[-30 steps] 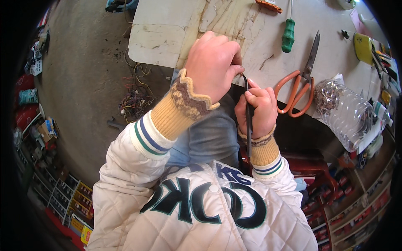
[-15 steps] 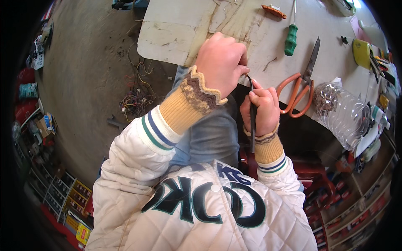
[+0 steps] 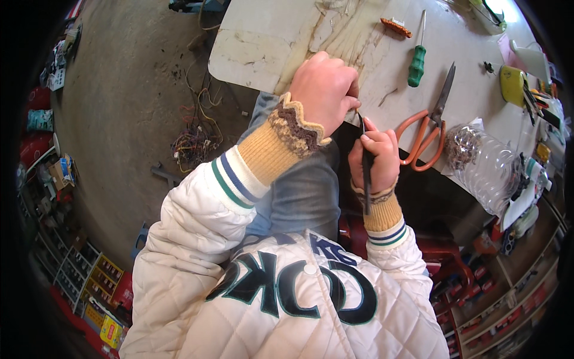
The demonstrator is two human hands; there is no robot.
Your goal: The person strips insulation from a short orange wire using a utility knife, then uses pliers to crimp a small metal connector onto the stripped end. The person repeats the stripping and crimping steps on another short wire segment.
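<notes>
Over the table's near edge, my left hand is closed in a pinch, its back toward me. A tiny orange-tinted bit shows at its fingertips, but what it pinches is mostly hidden. Just to the right and nearer me, my right hand grips slim black tweezers. Their pointed end reaches up to the left fingertips, and their back end points down toward my jacket. Right of that hand lie scissors with orange handles. Beyond them is a green-handled screwdriver.
The pale stained table holds a small orange-brown part, a clear ribbed plastic bottle with brownish stuff inside, and a yellow holder with tools. On the floor lies a tangle of wires. A red stool stands at lower right.
The view has shifted slightly, so the table items appear a little lower. The tweezers' back end has swung slightly right. Both hands keep their grips close together.
</notes>
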